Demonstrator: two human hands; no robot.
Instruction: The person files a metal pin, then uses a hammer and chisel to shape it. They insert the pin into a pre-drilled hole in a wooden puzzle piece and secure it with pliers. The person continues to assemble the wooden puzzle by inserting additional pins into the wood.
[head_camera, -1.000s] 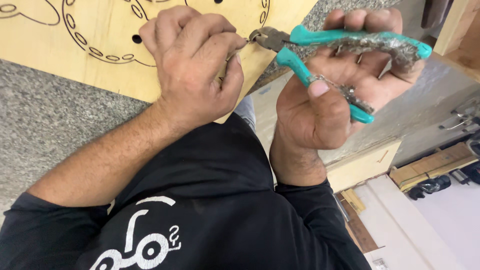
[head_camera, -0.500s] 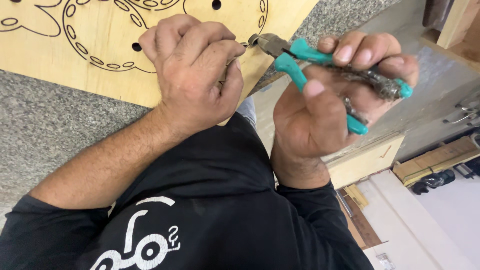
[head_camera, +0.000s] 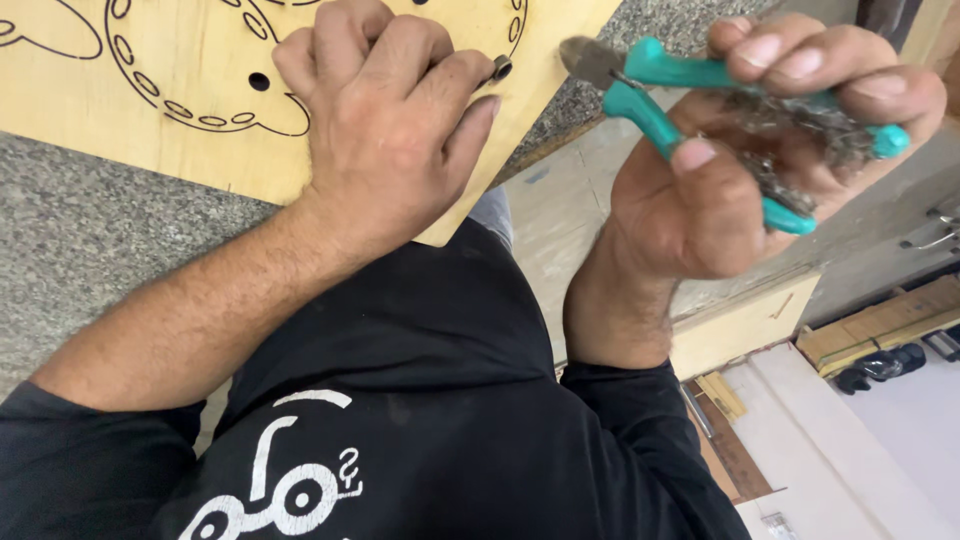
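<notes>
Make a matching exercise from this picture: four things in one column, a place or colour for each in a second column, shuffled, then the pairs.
Things:
1. pliers
2. wooden board
3. left hand
4. shirt

Descriptions:
A. black with a white print
B. pressed on the board's corner
C. teal handles, held in the right hand
D. pale, with dark cut outlines and holes

Pairs: 1-C, 2-D, 3-B, 4-A
</notes>
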